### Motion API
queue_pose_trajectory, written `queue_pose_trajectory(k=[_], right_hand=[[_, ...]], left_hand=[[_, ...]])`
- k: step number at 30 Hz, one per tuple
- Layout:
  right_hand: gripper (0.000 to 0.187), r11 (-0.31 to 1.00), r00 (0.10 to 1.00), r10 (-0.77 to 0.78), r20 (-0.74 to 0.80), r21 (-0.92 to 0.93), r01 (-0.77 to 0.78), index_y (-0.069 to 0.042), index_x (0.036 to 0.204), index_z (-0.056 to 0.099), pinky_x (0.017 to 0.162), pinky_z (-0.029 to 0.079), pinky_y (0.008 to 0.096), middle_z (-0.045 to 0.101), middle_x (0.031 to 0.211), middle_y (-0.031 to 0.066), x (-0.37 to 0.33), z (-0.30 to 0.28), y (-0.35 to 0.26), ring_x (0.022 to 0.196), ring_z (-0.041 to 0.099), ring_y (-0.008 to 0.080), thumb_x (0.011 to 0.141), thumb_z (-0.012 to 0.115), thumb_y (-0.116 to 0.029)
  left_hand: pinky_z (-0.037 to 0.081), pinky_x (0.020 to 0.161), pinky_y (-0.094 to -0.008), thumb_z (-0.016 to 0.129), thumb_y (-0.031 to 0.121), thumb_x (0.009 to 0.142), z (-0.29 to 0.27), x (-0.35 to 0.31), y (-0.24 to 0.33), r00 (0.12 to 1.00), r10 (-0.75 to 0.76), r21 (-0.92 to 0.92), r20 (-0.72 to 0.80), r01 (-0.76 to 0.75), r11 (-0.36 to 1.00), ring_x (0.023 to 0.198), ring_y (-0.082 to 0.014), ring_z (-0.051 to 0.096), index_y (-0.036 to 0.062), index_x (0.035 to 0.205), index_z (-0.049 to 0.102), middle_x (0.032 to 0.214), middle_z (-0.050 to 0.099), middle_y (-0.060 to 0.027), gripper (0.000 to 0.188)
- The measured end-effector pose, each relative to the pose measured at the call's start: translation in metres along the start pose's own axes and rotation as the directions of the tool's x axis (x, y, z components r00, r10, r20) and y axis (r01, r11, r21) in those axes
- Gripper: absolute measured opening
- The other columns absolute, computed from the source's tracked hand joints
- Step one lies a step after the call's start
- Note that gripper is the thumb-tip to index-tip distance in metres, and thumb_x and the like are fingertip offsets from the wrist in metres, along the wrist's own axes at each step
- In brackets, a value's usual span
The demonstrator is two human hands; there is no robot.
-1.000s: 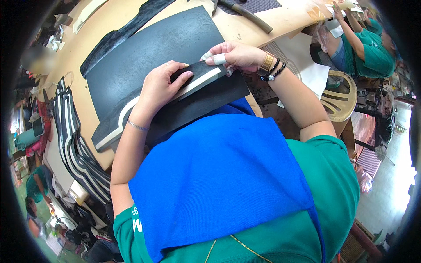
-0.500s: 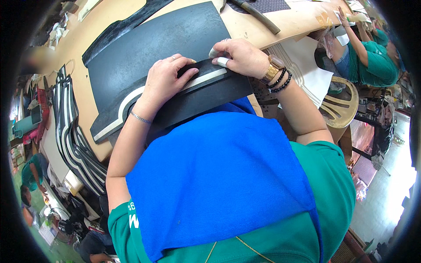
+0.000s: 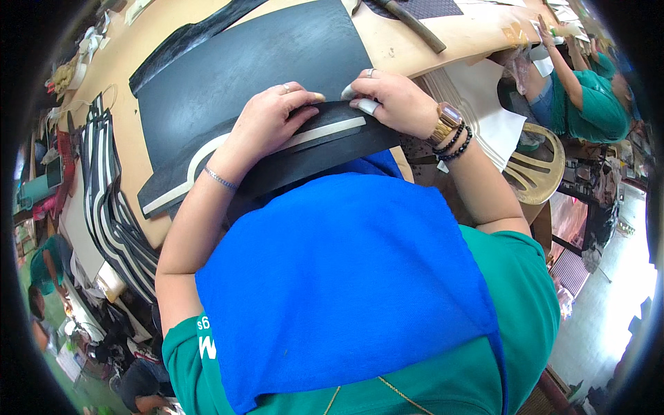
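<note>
A curved black strip (image 3: pixel 325 116), leather-like, lies on a large black sheet (image 3: pixel 256 59) and carries a narrow white band (image 3: pixel 333 130) bent near its left part. My left hand (image 3: pixel 273 121) pinches the strip's far edge between thumb and fingers. A little to the right, my right hand (image 3: pixel 398 104) pinches the same edge near its right end, white coverings on its thumb and a fingertip. The two pinches are a short gap apart. My left hand and wrist cover part of the white band.
More black strips with white bands (image 3: pixel 104 187) hang over the table's left side. A hammer (image 3: pixel 415 26) lies at the far right on the wooden table (image 3: pixel 398 52). Right of me stand a yellowish chair (image 3: pixel 536 162) and white sheets (image 3: pixel 484 97). Co-workers sit at right and lower left.
Both hands have shifted slightly to the right along the strip's far edge. They still pinch it; the strip's edge has folded a little differently between them.
</note>
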State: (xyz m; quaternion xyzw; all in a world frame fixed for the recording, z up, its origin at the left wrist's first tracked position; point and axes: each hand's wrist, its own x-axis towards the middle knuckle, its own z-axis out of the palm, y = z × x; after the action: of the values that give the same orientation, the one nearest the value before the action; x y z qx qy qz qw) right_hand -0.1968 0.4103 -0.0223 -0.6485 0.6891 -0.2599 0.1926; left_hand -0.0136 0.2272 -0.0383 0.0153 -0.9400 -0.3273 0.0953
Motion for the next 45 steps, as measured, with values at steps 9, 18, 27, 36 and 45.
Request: queue_pose_trajectory(k=[9, 18, 27, 36, 45], right_hand=[[0.021, 0.994, 0.995, -0.084, -0.049, -0.072, 0.081, -0.004, 0.106, 0.068, 0.081, 0.055, 0.0361, 0.064, 0.098, 0.0112, -0.014, 0.001, 0.001, 0.091, 0.066, 0.0277, 0.086, 0.066, -0.002], [0.022, 0.925, 0.967, -0.251, -0.049, -0.306, 0.225, -0.006, 0.106, 0.067, 0.081, 0.056, 0.0362, 0.063, 0.1, 0.0113, -0.023, 0.006, 0.0, 0.093, 0.065, 0.0276, 0.085, 0.06, -0.006], [0.021, 0.956, 0.973, -0.162, -0.164, -0.27, 0.114, -0.004, 0.105, 0.069, 0.081, 0.053, 0.036, 0.065, 0.098, 0.0106, -0.051, 0.001, 0.009, 0.088, 0.065, 0.027, 0.085, 0.07, -0.006], [0.021, 0.33, 0.743, 0.664, 0.082, 0.859, -0.39, -0.006, 0.095, 0.065, 0.067, 0.047, 0.0208, 0.066, 0.087, -0.0014, -0.049, 0.032, 0.041, 0.075, 0.059, 0.0054, 0.091, 0.074, -0.025], [0.017, 0.033, 0.799, 0.556, 0.229, 0.955, -0.296, -0.013, 0.09, 0.062, 0.058, 0.045, 0.0183, 0.061, 0.079, -0.0071, -0.058, 0.041, 0.056, 0.065, 0.055, 0.0011, 0.092, 0.073, -0.027]], left_hand=[[0.055, 0.081, -0.0367, 0.065, 0.014, 0.089, -0.002, 0.004, -0.016, 0.967, 0.252, 0.038, 0.031, -0.253, 0.967, 0.093, -0.0262, 0.065, 0.0169, 0.11, 0.072, 0.101, 0.066, -0.0057, 0.022], [0.055, 0.08, -0.035, 0.065, 0.011, 0.085, 0.0, 0.001, -0.024, 0.944, 0.322, 0.112, 0.068, -0.328, 0.938, 0.094, -0.0243, 0.063, 0.0194, 0.112, 0.072, 0.101, 0.063, -0.0042, 0.029], [0.054, 0.081, -0.0353, 0.064, 0.011, 0.084, 0.0, 0.001, -0.022, 0.944, 0.32, 0.121, 0.074, -0.327, 0.937, 0.093, -0.0258, 0.063, 0.0158, 0.11, 0.072, 0.1, 0.063, -0.0063, 0.027], [0.055, 0.08, -0.0359, 0.068, 0.01, 0.084, 0.031, 0.033, 0.014, 0.964, 0.265, 0.087, -0.001, -0.264, 0.961, 0.091, -0.027, 0.064, 0.0111, 0.106, 0.072, 0.098, 0.064, -0.008, 0.022], [0.055, 0.079, -0.0366, 0.069, 0.009, 0.086, 0.01, 0.006, -0.002, 0.983, 0.186, 0.072, 0.011, -0.186, 0.98, 0.091, -0.0277, 0.066, 0.0085, 0.104, 0.072, 0.098, 0.066, -0.0098, 0.018]])
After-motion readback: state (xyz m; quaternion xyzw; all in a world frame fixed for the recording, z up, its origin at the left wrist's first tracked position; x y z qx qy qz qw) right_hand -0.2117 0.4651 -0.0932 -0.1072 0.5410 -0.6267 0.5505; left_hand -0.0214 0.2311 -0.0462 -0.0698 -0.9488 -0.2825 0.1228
